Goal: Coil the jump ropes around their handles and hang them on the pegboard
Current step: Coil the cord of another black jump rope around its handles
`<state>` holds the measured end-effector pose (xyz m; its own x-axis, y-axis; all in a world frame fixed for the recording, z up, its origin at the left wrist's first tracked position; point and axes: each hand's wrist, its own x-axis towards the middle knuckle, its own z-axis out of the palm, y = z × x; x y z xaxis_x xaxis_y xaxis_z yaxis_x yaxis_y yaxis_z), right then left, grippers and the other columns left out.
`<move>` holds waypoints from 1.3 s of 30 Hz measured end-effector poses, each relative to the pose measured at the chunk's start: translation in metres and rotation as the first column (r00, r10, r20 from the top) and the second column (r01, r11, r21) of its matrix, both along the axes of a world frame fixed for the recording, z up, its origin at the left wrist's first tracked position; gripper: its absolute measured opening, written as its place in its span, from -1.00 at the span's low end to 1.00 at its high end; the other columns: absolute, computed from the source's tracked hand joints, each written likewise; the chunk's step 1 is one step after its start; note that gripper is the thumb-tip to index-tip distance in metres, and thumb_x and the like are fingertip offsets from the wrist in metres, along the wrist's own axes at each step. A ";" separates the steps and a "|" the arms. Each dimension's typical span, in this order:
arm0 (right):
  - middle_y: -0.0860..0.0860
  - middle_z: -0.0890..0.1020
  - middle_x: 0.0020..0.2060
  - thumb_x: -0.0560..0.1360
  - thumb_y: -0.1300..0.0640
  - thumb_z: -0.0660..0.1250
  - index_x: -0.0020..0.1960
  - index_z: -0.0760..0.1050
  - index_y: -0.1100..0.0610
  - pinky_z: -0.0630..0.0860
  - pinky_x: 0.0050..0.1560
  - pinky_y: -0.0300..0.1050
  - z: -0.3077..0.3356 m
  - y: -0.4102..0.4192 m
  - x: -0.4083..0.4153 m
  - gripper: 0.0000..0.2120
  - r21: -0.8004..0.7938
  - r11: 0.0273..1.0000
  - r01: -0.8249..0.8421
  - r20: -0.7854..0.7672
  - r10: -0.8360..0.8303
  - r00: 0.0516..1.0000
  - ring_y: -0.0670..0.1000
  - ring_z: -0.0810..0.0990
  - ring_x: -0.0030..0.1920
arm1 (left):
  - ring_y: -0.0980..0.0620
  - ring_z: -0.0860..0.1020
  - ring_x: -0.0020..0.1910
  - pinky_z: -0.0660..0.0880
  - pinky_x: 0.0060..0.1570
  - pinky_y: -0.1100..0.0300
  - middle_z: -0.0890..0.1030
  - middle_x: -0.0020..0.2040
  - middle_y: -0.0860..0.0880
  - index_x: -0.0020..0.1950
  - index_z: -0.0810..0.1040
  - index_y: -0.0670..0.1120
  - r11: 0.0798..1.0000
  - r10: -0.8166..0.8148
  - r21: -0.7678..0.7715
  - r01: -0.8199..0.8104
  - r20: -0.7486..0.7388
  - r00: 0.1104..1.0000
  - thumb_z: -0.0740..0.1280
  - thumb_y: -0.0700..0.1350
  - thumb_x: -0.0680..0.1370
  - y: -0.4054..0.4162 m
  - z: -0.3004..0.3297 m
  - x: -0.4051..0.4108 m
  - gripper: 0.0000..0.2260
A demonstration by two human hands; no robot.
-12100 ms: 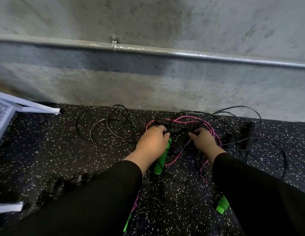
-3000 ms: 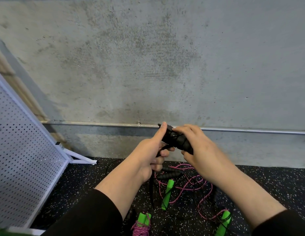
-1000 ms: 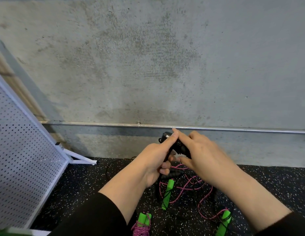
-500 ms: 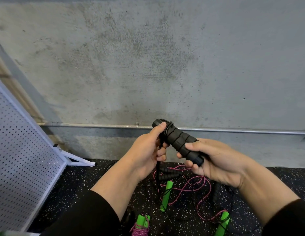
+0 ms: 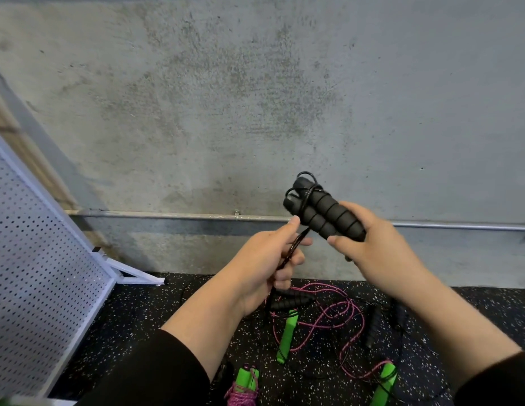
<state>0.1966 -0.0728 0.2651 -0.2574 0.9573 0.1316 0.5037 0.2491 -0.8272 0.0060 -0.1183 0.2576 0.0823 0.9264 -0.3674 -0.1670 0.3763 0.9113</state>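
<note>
Right hand (image 5: 372,253) gripped both black handles (image 5: 325,213) mid-air near the wall; left hand (image 5: 264,259) pinched the black cord (image 5: 293,247) just below. Best kept taut, turns laid tight and adjacent toward the caps.

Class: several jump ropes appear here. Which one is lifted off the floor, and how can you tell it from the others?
The black jump rope: the right hand holds its paired handles up before the wall and the left hand pinches its cord. The green-handled pink ropes lie on the floor.
</note>
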 end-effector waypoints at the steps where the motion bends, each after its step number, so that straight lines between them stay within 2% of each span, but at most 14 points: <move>1: -0.17 0.66 -0.14 0.53 0.15 0.44 0.27 0.45 -0.26 0.47 -0.19 -0.30 -0.003 -0.001 -0.003 -0.56 0.074 0.997 -0.023 0.106 0.015 0.994 -0.17 0.60 -0.20 | 0.11 0.20 -0.51 0.14 -0.46 0.23 0.43 -0.36 0.04 0.27 0.58 -0.22 1.000 0.013 -0.011 -0.013 0.007 1.000 0.25 0.26 0.62 0.001 0.000 -0.001 -0.44; 3: -0.19 0.63 0.04 0.59 0.00 0.37 0.42 0.35 -0.28 0.44 -0.02 -0.27 -0.006 -0.004 -0.007 -0.54 0.109 0.991 -0.078 0.218 0.053 0.975 -0.13 0.58 0.03 | 0.11 0.21 -0.52 0.13 -0.47 0.24 0.44 -0.36 0.03 0.26 0.57 -0.29 0.998 0.052 -0.038 -0.051 0.028 0.998 0.26 0.26 0.61 0.002 -0.001 -0.002 -0.40; 7: -0.15 0.50 0.36 0.68 -0.16 0.01 0.58 0.23 -0.18 0.29 0.24 -0.30 -0.006 -0.007 -0.012 -0.53 0.009 0.993 -0.118 0.216 0.113 0.970 -0.11 0.43 0.38 | 0.12 0.20 -0.51 0.12 -0.50 0.26 0.42 -0.36 0.02 0.24 0.57 -0.25 0.994 0.076 -0.077 -0.072 0.053 0.996 0.28 0.27 0.60 0.001 -0.001 -0.005 -0.43; 11: -0.12 0.58 0.25 0.70 -0.03 0.08 0.52 0.29 -0.24 0.35 0.14 -0.21 -0.008 -0.005 -0.014 -0.60 0.019 0.991 -0.131 0.215 0.124 0.969 -0.10 0.50 0.24 | 0.12 0.22 -0.50 0.15 -0.51 0.28 0.43 -0.36 0.03 0.18 0.57 -0.19 0.994 0.063 -0.095 -0.060 0.028 0.998 0.28 0.29 0.59 0.000 -0.001 -0.004 -0.46; 13: -0.12 0.53 0.18 0.68 -0.02 0.17 0.52 0.29 -0.23 0.34 0.22 -0.14 -0.011 -0.006 -0.017 -0.58 0.064 0.987 -0.144 0.236 0.125 0.964 -0.07 0.44 0.25 | 0.11 0.26 -0.48 0.20 -0.50 0.27 0.44 -0.33 0.02 0.22 0.57 -0.23 0.993 0.068 -0.100 -0.065 0.028 0.997 0.28 0.30 0.59 0.001 -0.003 -0.003 -0.42; 16: -0.14 0.45 0.11 0.62 -0.03 0.29 0.50 0.28 -0.13 0.31 0.25 -0.05 -0.012 -0.010 -0.018 -0.53 0.182 0.983 -0.027 0.262 -0.023 0.965 -0.03 0.33 0.20 | 0.07 0.30 -0.48 0.23 -0.49 0.23 0.49 -0.29 -0.01 0.28 0.58 -0.22 0.996 0.029 -0.085 -0.028 0.009 1.000 0.25 0.37 0.56 0.002 -0.003 -0.004 -0.33; 21: -0.04 0.52 0.14 0.44 0.04 0.53 0.25 0.51 0.00 0.40 0.14 0.09 -0.016 -0.007 -0.016 -0.58 0.348 0.937 -0.024 0.400 -0.125 0.908 0.09 0.39 0.13 | 0.09 0.21 -0.52 0.14 -0.43 0.20 0.47 -0.36 0.02 0.23 0.61 -0.25 0.997 0.040 -0.058 -0.042 -0.033 0.999 0.24 0.42 0.53 0.002 -0.002 -0.003 -0.27; 26: -0.02 0.52 0.15 0.31 0.05 0.64 0.14 0.56 0.00 0.38 0.06 0.07 -0.021 -0.011 -0.024 -0.54 0.405 0.910 -0.090 0.405 -0.090 0.910 0.11 0.42 0.11 | 0.11 0.13 -0.50 0.08 -0.48 0.23 0.39 -0.43 0.06 0.00 0.63 -0.13 0.987 0.145 -0.069 -0.146 -0.023 0.989 0.34 0.33 0.54 0.005 -0.006 -0.004 -0.50; 29: -0.03 0.49 0.18 0.31 -0.05 0.62 0.15 0.59 -0.02 0.37 0.10 0.04 -0.025 -0.011 -0.026 -0.55 0.438 0.888 -0.142 0.384 -0.042 0.922 0.09 0.44 0.14 | 0.12 0.15 -0.54 0.08 -0.50 0.24 0.39 -0.44 0.05 -0.06 0.58 -0.10 0.981 0.184 -0.066 -0.185 -0.024 0.983 0.35 0.24 0.58 0.005 -0.007 -0.005 -0.61; 32: -0.13 0.46 0.13 0.46 -0.15 0.44 0.16 0.56 -0.09 0.34 0.18 -0.21 -0.017 -0.014 -0.025 -0.69 0.344 0.925 -0.161 0.216 0.089 0.972 -0.14 0.44 0.15 | 0.12 0.14 -0.53 0.05 -0.49 0.23 0.39 -0.44 0.05 -0.19 0.50 -0.04 0.976 0.212 -0.050 -0.213 -0.012 0.977 0.34 0.16 0.61 0.005 -0.006 -0.007 -0.69; 34: -0.13 0.51 0.01 0.60 -0.08 0.29 0.14 0.47 -0.13 0.39 0.05 -0.38 -0.011 -0.016 -0.025 -0.87 0.146 0.985 -0.096 -0.095 0.111 0.989 -0.27 0.48 -0.03 | 0.12 0.12 -0.52 0.03 -0.47 0.21 0.37 -0.43 0.04 -0.25 0.48 -0.01 0.976 0.215 -0.038 -0.214 0.008 0.977 0.34 0.14 0.60 0.006 -0.006 -0.008 -0.69; 35: -0.09 0.55 -0.02 0.64 -0.06 0.24 0.16 0.45 -0.14 0.46 0.05 -0.31 -0.010 -0.015 -0.026 -0.89 0.037 0.998 -0.047 -0.244 0.054 0.968 -0.26 0.50 -0.09 | 0.12 0.12 -0.52 0.02 -0.45 0.20 0.37 -0.43 0.04 -0.27 0.48 0.00 0.978 0.208 -0.035 -0.207 0.015 0.978 0.34 0.13 0.60 0.006 -0.006 -0.007 -0.69; 37: -0.04 0.63 0.02 0.67 -0.09 0.21 0.22 0.48 -0.12 0.55 0.18 -0.01 -0.011 -0.014 -0.028 -0.83 -0.202 0.979 0.001 -0.437 -0.091 0.895 -0.11 0.59 -0.03 | 0.12 0.12 -0.51 0.02 -0.42 0.18 0.37 -0.42 0.04 -0.25 0.47 0.00 0.983 0.183 -0.027 -0.182 0.016 0.983 0.35 0.10 0.61 0.005 -0.007 -0.004 -0.71; 39: 0.08 0.69 0.07 0.69 -0.01 0.19 0.27 0.53 0.04 0.60 0.19 0.16 -0.010 -0.014 -0.029 -0.76 -0.452 0.885 -0.115 -0.601 -0.207 0.772 0.06 0.64 0.01 | 0.12 0.14 -0.50 0.04 -0.43 0.19 0.38 -0.41 0.04 -0.19 0.47 0.00 0.986 0.169 -0.004 -0.169 0.013 0.986 0.35 0.07 0.61 0.006 -0.008 -0.001 -0.76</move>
<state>0.1681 -0.0867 0.2548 -0.2264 0.9551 -0.1912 -0.1570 -0.2295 -0.9605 0.0046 -0.1127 0.2498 -0.0700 0.9263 -0.3702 -0.2403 0.3445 0.9075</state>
